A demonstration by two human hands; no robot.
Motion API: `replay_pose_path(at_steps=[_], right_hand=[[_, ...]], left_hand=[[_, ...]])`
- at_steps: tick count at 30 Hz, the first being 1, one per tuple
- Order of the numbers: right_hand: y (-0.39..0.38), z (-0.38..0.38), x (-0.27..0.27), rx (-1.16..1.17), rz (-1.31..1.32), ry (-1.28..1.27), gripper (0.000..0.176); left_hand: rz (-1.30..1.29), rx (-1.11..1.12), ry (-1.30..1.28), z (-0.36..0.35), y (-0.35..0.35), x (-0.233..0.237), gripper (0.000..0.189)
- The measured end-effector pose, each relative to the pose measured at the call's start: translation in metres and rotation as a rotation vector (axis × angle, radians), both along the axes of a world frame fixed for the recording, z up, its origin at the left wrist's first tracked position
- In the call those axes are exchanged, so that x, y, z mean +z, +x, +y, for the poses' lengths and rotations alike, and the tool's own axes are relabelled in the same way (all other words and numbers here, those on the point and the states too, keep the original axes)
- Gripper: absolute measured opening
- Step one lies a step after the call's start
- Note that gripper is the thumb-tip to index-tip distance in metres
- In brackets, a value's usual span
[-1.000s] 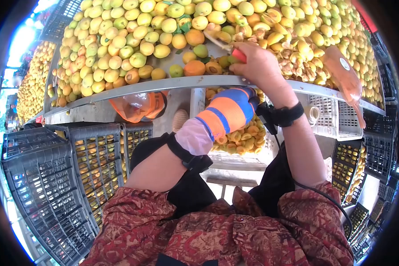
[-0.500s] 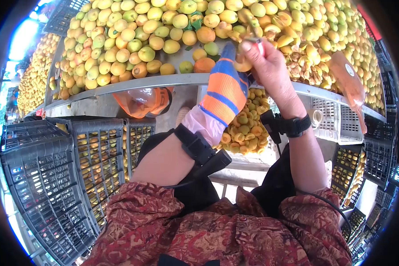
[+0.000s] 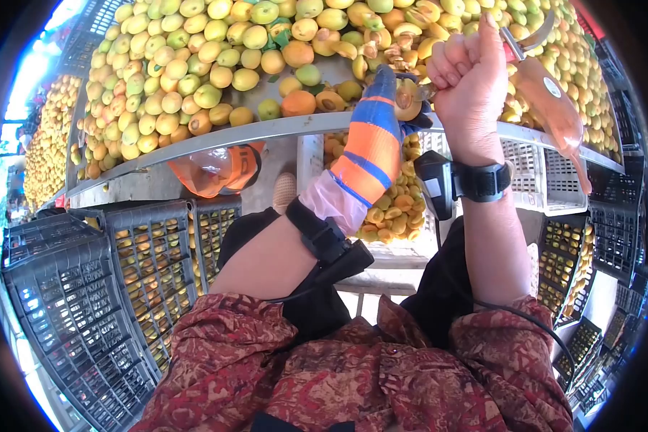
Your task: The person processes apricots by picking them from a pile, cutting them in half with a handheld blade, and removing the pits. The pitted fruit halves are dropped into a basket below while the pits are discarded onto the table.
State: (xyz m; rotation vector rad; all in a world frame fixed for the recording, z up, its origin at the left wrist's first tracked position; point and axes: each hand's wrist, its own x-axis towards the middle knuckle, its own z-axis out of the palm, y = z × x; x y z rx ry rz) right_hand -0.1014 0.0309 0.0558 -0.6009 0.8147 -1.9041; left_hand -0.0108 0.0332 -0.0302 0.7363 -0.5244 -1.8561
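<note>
My left hand (image 3: 376, 126), in an orange and blue knitted glove over a pinkish plastic one, closes round a cut apricot (image 3: 407, 101) above the table's front edge. Its fingertips are partly hidden. Just to the right, my bare right hand (image 3: 468, 75) is wrapped round the red handle of a knife (image 3: 536, 37), its curved blade pointing to the upper right. A heap of whole apricots (image 3: 194, 61) lies behind the hands, with opened ones mixed in. Cut apricots (image 3: 392, 212) fill a container below my left hand.
The metal table edge (image 3: 266, 129) crosses in front of me. A brown object with a round white label (image 3: 551, 101) hangs over it at right. Black crates (image 3: 72, 288) of apricots stand at left, more at right. A white crate (image 3: 561, 176) sits under the table, an orange bag (image 3: 212, 173) at left.
My right hand has moved right and away from my left hand, and the knife blade has swung to the upper right. My left hand keeps the apricot; its cut face now shows.
</note>
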Motion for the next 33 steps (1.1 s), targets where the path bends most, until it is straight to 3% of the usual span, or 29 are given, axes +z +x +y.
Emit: replay_pose_path(at_steps=[1,2,3,5,6,8,9,11,12,14,15,17,18,20,25,27,28,29,30,32,33], right_hand=[[0.000,0.000,-0.002,0.000,0.018,-0.014,0.047],[-0.004,-0.002,-0.006,0.006,-0.074,0.000,0.049],[-0.002,0.000,-0.003,0.004,-0.074,0.001,0.049],[0.007,0.006,0.004,-0.109,0.072,0.048,0.051],[0.009,0.007,0.002,-0.109,0.072,0.047,0.051],[0.012,0.008,-0.005,-0.028,0.170,-0.015,0.047],[0.013,0.009,-0.006,-0.030,0.169,-0.014,0.047],[0.015,0.010,-0.006,-0.030,0.071,-0.020,0.047],[0.016,0.010,-0.006,-0.030,0.071,-0.020,0.047],[0.018,0.011,-0.008,-0.066,-0.029,0.074,0.046],[0.015,0.010,-0.010,-0.063,-0.028,0.073,0.046],[0.001,0.006,-0.016,-0.021,-0.218,0.116,0.044],[-0.003,0.005,-0.021,-0.003,-0.234,0.100,0.041],[-0.011,0.002,-0.030,-0.004,-0.281,0.139,0.041],[-0.023,0.002,-0.033,0.004,-0.446,0.185,0.044],[-0.031,0.002,-0.035,0.131,-0.825,0.155,0.043],[-0.033,0.001,-0.036,0.153,-0.909,0.094,0.042],[-0.033,0.000,-0.038,0.153,-0.911,0.094,0.042],[-0.031,-0.002,-0.033,0.048,-0.687,0.101,0.041],[-0.031,-0.004,-0.021,-0.067,-0.363,0.106,0.040],[-0.036,-0.004,-0.019,-0.033,-0.187,0.096,0.032]], left_hand=[[-0.055,0.041,-0.215,-0.003,-0.002,-0.016,0.026],[-0.279,0.023,-0.368,-0.006,-0.002,-0.032,0.041],[-0.278,0.022,-0.366,-0.004,-0.002,-0.032,0.041],[-0.862,0.141,-0.745,0.002,0.000,-0.032,0.045],[-0.862,0.141,-0.746,0.004,0.000,-0.028,0.045],[-0.744,0.066,-0.419,0.007,-0.001,-0.020,0.032],[-0.745,0.064,-0.419,0.011,-0.002,-0.007,0.032],[-0.250,0.149,-0.073,0.017,-0.004,0.019,0.024],[-0.250,0.149,-0.074,0.017,-0.007,0.014,0.024],[-0.334,0.354,-0.454,0.019,-0.014,0.001,0.026],[-0.333,0.357,-0.454,0.019,-0.013,0.006,0.026],[-0.170,0.144,-0.148,0.019,-0.009,0.017,0.026],[-0.170,0.142,-0.149,0.018,-0.008,0.015,0.026],[-0.256,0.115,-0.353,0.017,-0.008,0.011,0.026],[-0.204,0.081,-0.443,0.020,-0.008,0.017,0.026],[-0.130,0.083,-0.418,0.020,-0.013,0.014,0.025],[-0.226,0.153,-0.482,0.018,-0.016,0.010,0.031],[-0.324,0.222,-0.545,0.016,-0.018,0.006,0.038],[-0.326,0.218,-0.547,0.013,-0.017,0.007,0.038],[-0.271,0.029,-0.176,0.006,-0.008,0.006,0.045],[-0.273,0.033,-0.178,0.001,-0.002,0.012,0.045]])
